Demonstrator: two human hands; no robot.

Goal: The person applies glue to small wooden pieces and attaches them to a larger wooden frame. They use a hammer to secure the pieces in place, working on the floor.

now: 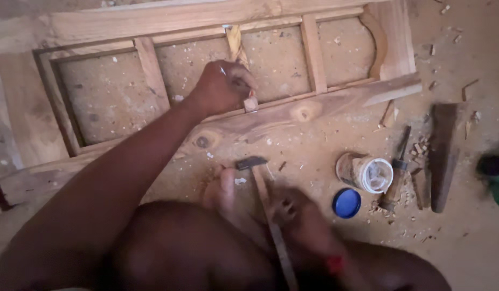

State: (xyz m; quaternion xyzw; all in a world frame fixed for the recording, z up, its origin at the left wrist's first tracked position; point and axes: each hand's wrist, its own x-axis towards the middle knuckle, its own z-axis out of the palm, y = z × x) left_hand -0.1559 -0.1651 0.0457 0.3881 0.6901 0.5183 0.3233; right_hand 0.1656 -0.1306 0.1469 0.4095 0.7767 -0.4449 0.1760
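My left hand [222,86] pinches a stiff, light wooden slat [237,51] upright in the door frame [314,108] on the floor, while my right hand [298,215] grips the head-heavy hammer [265,199] mid-handle.

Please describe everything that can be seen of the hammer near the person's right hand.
The hammer has a dark metal head at about the level of the foot beside it and a long, pale wooden handle running down and slightly right toward the bottom edge. The right hand, blurred, grips the handle partway along. The head is near the wooden frame's lower rail; whether it touches the wood cannot be told. It looks worn and dusty.
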